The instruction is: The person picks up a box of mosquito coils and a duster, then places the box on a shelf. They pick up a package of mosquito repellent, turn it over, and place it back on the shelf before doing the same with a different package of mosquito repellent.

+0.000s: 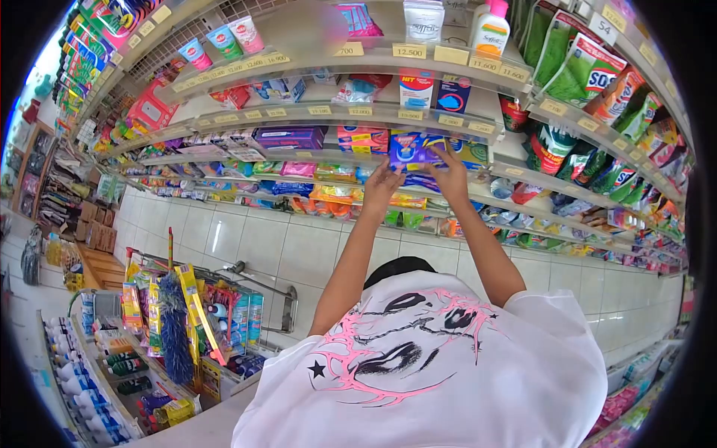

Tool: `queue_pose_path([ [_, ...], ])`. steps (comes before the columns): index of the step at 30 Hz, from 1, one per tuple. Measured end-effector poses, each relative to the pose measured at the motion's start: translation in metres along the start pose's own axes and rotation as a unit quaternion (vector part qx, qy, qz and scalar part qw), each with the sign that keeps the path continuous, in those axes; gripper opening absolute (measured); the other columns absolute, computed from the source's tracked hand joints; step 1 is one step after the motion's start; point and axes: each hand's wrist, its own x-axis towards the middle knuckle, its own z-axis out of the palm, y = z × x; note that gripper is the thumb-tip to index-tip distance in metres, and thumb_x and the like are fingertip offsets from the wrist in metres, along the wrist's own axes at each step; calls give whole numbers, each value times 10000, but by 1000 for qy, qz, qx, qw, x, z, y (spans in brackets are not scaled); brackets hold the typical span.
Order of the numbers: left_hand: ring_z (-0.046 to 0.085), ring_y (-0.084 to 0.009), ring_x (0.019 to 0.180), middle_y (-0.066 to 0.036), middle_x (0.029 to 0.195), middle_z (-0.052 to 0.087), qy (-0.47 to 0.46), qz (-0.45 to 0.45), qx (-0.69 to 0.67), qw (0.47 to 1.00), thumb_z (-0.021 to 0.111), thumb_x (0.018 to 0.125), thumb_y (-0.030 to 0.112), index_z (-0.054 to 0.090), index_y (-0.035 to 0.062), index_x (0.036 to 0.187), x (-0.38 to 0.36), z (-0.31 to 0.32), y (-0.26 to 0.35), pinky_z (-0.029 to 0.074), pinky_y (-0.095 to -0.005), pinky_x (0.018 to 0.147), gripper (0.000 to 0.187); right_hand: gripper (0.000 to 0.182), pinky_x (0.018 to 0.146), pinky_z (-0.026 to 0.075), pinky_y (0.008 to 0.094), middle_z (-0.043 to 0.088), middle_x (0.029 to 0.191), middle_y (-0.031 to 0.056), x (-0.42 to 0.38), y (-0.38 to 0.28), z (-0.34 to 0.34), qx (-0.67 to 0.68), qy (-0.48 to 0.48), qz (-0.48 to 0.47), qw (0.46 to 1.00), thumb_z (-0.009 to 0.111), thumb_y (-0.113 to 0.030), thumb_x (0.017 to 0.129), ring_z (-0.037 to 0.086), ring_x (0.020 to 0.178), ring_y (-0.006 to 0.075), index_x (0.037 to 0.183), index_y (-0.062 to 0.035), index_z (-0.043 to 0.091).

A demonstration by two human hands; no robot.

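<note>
Both my hands are at a blue-and-purple packet (407,147) with yellow marks, held up at the front of a middle shelf. My left hand (382,185) has its fingers closed at the packet's lower left corner. On the right side, my right hand (449,178) grips the packet with its fingers over the edge. Left of the packet sits a pink-and-red box (363,140), with a long purple box (290,137) further along. Just above stand a white-and-red HIT box (416,89) and a dark blue box (452,95).
Price-tagged shelves curve across the top, with lotion bottles (490,31) above and green SOS pouches (591,71) at right. A metal shopping trolley (290,308) stands on the tiled floor (246,246). A blue duster (173,328) hangs on a lower-left display.
</note>
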Motion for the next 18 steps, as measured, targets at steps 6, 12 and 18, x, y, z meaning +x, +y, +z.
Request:
queue_pose_path([
  [6, 603, -233, 1039, -141, 1243, 549, 43, 176, 478, 860, 657, 837, 95, 534, 88, 1291, 19, -50, -13, 489, -382, 856, 470, 526, 889, 467, 410, 580, 1222, 234, 28, 10, -1, -73, 33, 38, 996, 800, -350, 711, 580, 1085, 379, 1104, -27, 669],
  [12, 291, -373, 1359, -194, 1442, 358, 76, 321, 764, 555, 712, 787, 327, 469, 139, 1368, 69, -42, 51, 228, -594, 1080, 657, 508, 945, 419, 417, 640, 1135, 155, 53, 18, 5, -118, -72, 82, 987, 745, -446, 736, 561, 1092, 361, 1113, -111, 688],
  [18, 239, -415, 1369, -176, 1485, 309, 6, 223, 808, 545, 682, 802, 410, 490, 200, 1366, 109, -66, 74, 211, -561, 1106, 632, 525, 1038, 232, 569, 630, 1177, 107, 51, 13, 22, -381, -94, 11, 920, 709, -551, 711, 482, 1222, 307, 1123, -225, 690],
])
